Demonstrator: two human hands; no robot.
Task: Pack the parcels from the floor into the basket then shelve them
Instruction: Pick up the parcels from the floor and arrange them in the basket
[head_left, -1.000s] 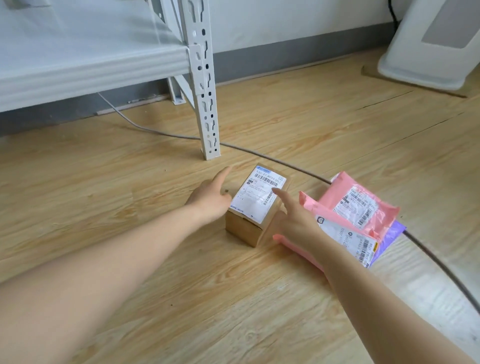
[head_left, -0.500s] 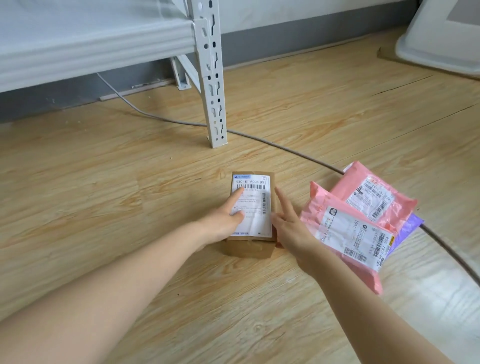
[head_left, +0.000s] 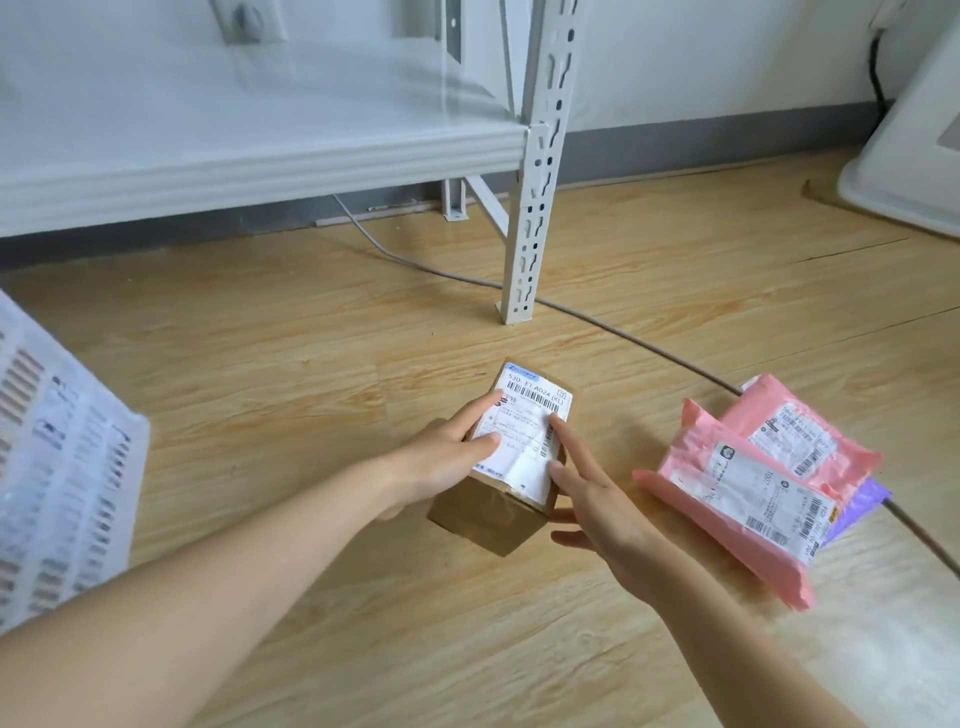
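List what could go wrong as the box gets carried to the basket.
1. The left hand grips the box alone; the right hand only touches it with straight fingers, so the box may slip.
2. The basket sits far left, partly out of view; the drop may catch its rim.
3. The cable runs close behind the pink mailers; later picks could snag it.
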